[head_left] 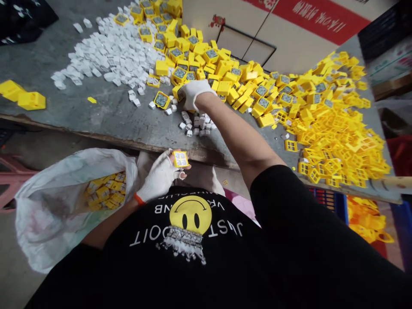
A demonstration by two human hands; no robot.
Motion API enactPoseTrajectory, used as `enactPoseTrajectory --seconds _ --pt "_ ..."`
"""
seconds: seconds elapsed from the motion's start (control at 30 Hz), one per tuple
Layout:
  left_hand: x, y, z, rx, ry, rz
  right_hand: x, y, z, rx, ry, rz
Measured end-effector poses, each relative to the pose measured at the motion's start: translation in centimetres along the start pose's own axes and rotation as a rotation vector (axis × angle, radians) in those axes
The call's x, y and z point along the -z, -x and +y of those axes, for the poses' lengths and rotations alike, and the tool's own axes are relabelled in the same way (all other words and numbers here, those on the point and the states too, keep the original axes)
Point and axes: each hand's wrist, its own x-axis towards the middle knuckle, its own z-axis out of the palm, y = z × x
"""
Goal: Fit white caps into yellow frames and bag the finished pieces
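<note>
white-gloved left hand (157, 177) pinching a square yellow-and-white plastic piece (180, 159), black cloth shirt (231, 266) behind it reading "just do it", white-gloved right hand (195, 92), can't tell its grip!

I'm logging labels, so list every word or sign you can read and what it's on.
"JUST DOIT": black T-shirt, upside down.
"VR" and "NB": same shirt, beside the smiley face.
Third shirt line: too warped to read.
Box: characters on the red band too blurred; top letters cut off.
Package at right: too blurred.
</note>
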Motion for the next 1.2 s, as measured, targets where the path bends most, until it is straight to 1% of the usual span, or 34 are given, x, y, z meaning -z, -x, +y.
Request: enactPoseTrajectory --seconds 0.07,0.13,0.2,0.27,0.3,0.37,0.43,0.47,0.53,0.6,0.67,0.73,0.77,0.8,0.87,0.9,0.93,0.97,1.0,1.07,1.13,1.2 --pt "-0.3 0.3 0.2 -0.005 -0.009 0.003 1.6 2.6 2.1 -0.024 -0.138 0.079" --pt "-0.6 0.5 0.4 -0.009 -0.01 0.003 2.5 6.3 5.4 -0.036 -0.342 0.192" --pt "-0.8 0.6 0.5 -0.01 -0.007 0.001 2.1 11.0 9.4 -0.085 -0.531 0.293" --pt "-1.1 0.3 0.4 -0.005 -0.012 -0.001 0.3 16.2 13.0 -0.201 -0.607 0.365" --pt "-1.4 0.2 0.3 0.006 -0.02 -0.005 -0.9 18.7 14.4 -0.26 -0.6 0.393" --pt "-2.0 -0.3 -0.1 0.04 -0.05 -0.023 -3.1 23.3 16.0 -0.351 -0.551 0.444" --pt "-2.8 -0.8 -0.5 0.076 -0.084 -0.048 -4.3 26.6 16.5 -0.38 -0.405 0.411" --pt "-3.2 -0.9 -0.7 0.086 -0.098 -0.061 -4.3 27.6 16.4 -0.379 -0.316 0.37" --pt "-3.8 -1.2 -0.9 0.096 -0.122 -0.087 -3.3 28.4 16.3 -0.338 -0.142 0.276" --pt "-4.1 -1.4 -1.1 0.102 -0.144 -0.102 -1.5 27.7 16.4 -0.252 -0.027 0.191" --pt "-4.2 -1.4 -1.1 0.102 -0.165 -0.086 0.1 26.3 16.6 -0.153 0.02 0.076" --pt "-4.2 -1.2 -1.1 0.093 -0.177 -0.058 1.0 24.8 16.4 -0.09 0.013 -0.055" --pt "-4.3 -1.0 -1.1 0.086 -0.176 -0.051 1.2 24.3 16.0 -0.07 -0.009 -0.074" --pt "-4.4 -0.8 -1.1 0.081 -0.167 -0.05 1.2 24.1 15.2 -0.044 -0.05 -0.049" --pt "-4.7 -0.3 -0.9 0.087 -0.139 -0.056 1.0 24.5 12.8 0.067 -0.2 0.099" --pt "-4.8 -0.1 -0.8 0.094 -0.124 -0.055 1.0 25.0 11.2 0.155 -0.295 0.182" --pt "-5.0 0.0 -0.6 0.104 -0.111 -0.053 0.9 25.6 9.6 0.252 -0.382 0.238" --pt "-5.2 0.1 -0.4 0.11 -0.098 -0.044 0.9 26.2 8.0 0.336 -0.445 0.256" --pt "-5.3 0.2 -0.3 0.11 -0.082 -0.031 0.8 26.6 6.5 0.39 -0.474 0.244" --pt "-5.5 0.3 0.0 0.11 -0.046 -0.004 0.6 27.0 4.1 0.408 -0.455 0.17" --pt "-5.5 0.4 0.2 0.11 -0.018 0.022 0.1 26.7 2.8 0.367 -0.415 0.105" --pt "-5.2 0.4 0.2 0.108 -0.001 0.036 -0.6 26.0 2.6 0.383 -0.404 0.101"
